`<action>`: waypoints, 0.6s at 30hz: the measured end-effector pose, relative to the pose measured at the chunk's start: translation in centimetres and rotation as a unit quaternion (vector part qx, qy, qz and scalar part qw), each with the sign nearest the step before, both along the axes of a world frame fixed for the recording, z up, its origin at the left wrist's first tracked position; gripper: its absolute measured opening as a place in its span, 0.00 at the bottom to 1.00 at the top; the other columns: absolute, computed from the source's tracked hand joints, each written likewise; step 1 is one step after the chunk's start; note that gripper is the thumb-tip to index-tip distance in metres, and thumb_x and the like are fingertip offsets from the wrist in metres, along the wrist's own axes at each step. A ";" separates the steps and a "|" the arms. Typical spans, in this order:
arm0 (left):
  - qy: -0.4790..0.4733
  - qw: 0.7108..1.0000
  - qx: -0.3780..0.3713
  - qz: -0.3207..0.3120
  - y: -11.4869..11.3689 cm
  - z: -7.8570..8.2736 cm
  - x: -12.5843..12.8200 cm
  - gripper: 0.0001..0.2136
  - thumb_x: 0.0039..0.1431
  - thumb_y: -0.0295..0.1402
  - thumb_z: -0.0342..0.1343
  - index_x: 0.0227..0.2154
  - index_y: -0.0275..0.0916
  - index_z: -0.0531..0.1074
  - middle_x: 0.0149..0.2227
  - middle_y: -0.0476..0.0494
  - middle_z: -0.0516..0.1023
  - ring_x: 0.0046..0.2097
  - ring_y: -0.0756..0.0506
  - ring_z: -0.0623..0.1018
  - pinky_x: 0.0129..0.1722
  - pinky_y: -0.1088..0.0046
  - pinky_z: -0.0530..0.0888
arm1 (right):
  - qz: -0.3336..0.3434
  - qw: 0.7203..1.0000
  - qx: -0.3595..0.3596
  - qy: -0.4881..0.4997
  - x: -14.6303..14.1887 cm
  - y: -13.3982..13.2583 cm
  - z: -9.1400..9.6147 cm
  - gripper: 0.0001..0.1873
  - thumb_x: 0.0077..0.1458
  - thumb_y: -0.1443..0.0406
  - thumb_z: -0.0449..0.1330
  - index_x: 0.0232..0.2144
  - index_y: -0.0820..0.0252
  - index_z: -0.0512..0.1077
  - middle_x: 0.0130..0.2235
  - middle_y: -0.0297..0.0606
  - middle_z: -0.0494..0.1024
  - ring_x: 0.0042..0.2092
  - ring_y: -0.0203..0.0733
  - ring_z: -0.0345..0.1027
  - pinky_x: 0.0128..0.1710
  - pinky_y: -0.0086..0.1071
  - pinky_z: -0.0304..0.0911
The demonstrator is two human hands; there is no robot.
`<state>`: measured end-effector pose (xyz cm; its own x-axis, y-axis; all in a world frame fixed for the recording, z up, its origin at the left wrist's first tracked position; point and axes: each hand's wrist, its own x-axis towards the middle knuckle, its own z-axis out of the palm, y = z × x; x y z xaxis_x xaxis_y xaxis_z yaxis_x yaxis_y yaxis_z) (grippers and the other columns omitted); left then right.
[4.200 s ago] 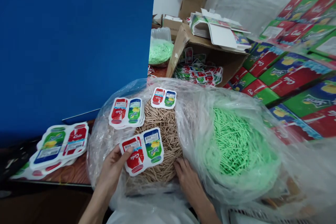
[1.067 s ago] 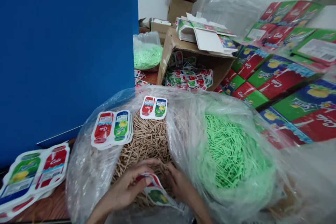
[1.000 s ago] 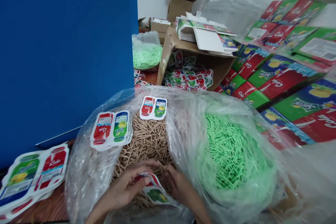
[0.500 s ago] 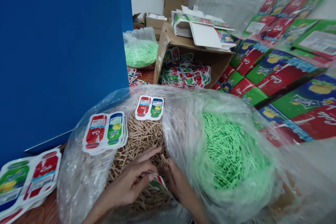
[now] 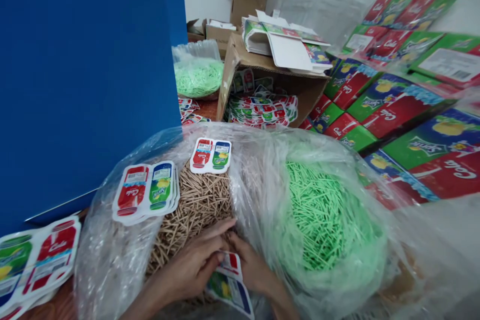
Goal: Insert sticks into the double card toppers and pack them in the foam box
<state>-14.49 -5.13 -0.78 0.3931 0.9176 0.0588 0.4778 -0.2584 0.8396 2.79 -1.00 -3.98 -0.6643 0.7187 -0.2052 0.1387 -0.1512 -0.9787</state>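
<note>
My left hand [image 5: 198, 262] is closed on a printed card [image 5: 232, 287] with a red Cola jar and a blue-green Sprite jar, its thumb against the card's upper edge. My right hand [image 5: 253, 265] is closed beside it, touching the card's right side; its fingertips are tucked behind my left fingers, so what they pinch is hidden. Both hands are over a heap of short brown sticks [image 5: 195, 200] in a clear plastic bag [image 5: 108, 240]. A single card [image 5: 211, 155] lies at the heap's far edge, and a small stack of cards [image 5: 146, 192] rests to the left.
Bright green sticks [image 5: 318, 215] fill a second bag on the right. More cards [image 5: 37, 265] lie at lower left. A tipped cardboard box [image 5: 232, 67] holds many cards behind. Stacked printed boxes [image 5: 390, 105] stand at right, and a blue panel [image 5: 86, 75] rises at left.
The card between my hands has swung so its printed face shows more, its lower end now pointing down to the right. My right fingers have moved in behind my left fingers.
</note>
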 end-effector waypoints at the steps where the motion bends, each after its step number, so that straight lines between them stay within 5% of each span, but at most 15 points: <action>1: -0.012 1.000 -0.007 0.027 -0.1 0.3 -0.3 0.11 0.60 0.25 0.46 0.37 0.41 0.73 0.62 0.40 0.61 0.61 0.41 0.63 0.58 0.65 0.61 | -0.033 0.998 -0.043 0.033 0.0 0.1 -0.2 0.09 0.53 0.58 0.59 0.34 0.57 0.71 0.30 0.32 0.73 0.34 0.40 0.67 0.38 0.33 0.63; 5: -0.059 0.990 -0.073 0.101 -0.8 1.1 -1.7 0.10 0.63 0.33 0.45 0.35 0.40 0.72 0.48 0.38 0.76 0.49 0.42 0.75 0.47 0.70 0.69 | -0.177 0.948 -0.220 0.150 -0.3 1.1 -0.2 0.16 0.48 0.53 0.63 0.31 0.59 0.69 0.23 0.27 0.65 0.24 0.32 0.60 0.25 0.26 0.58; 8: -0.038 0.989 -0.137 0.030 -1.8 0.8 -1.4 0.10 0.62 0.34 0.46 0.33 0.40 0.73 0.32 0.44 0.78 0.35 0.46 0.76 0.36 0.75 0.71 | -0.214 0.920 -0.260 0.202 -0.7 1.7 0.7 0.20 0.42 0.56 0.66 0.37 0.60 0.70 0.26 0.28 0.65 0.26 0.32 0.61 0.29 0.27 0.60; 11: 0.012 0.990 -0.140 -0.031 -2.3 0.3 0.1 0.08 0.59 0.30 0.49 0.33 0.40 0.74 0.32 0.46 0.78 0.35 0.47 0.76 0.36 0.77 0.69 | -0.218 0.891 -0.311 0.249 -1.4 1.5 1.6 0.21 0.38 0.61 0.70 0.37 0.60 0.72 0.28 0.30 0.67 0.30 0.34 0.64 0.33 0.28 0.62; 15: 0.028 0.992 -0.124 0.011 -2.0 0.0 1.7 0.08 0.58 0.28 0.49 0.32 0.40 0.75 0.33 0.45 0.78 0.37 0.46 0.75 0.38 0.76 0.68 | -0.180 0.889 -0.337 0.252 -2.3 0.0 1.3 0.20 0.38 0.59 0.70 0.33 0.59 0.70 0.27 0.30 0.67 0.30 0.36 0.66 0.33 0.30 0.62; 18: 0.010 0.991 -0.128 0.034 -2.0 -0.3 1.5 0.08 0.58 0.29 0.50 0.31 0.40 0.75 0.32 0.46 0.78 0.37 0.46 0.75 0.39 0.76 0.68 | -0.171 0.926 -0.255 0.221 -2.0 -0.8 0.6 0.19 0.44 0.52 0.65 0.33 0.57 0.69 0.26 0.29 0.66 0.29 0.36 0.65 0.31 0.30 0.60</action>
<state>-13.04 -7.15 -1.07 0.3287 0.9257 -0.1872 0.5040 -0.0043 0.8637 0.75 -1.77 -3.34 -0.5158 0.7874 -0.3376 -0.3998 -0.5698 -0.7180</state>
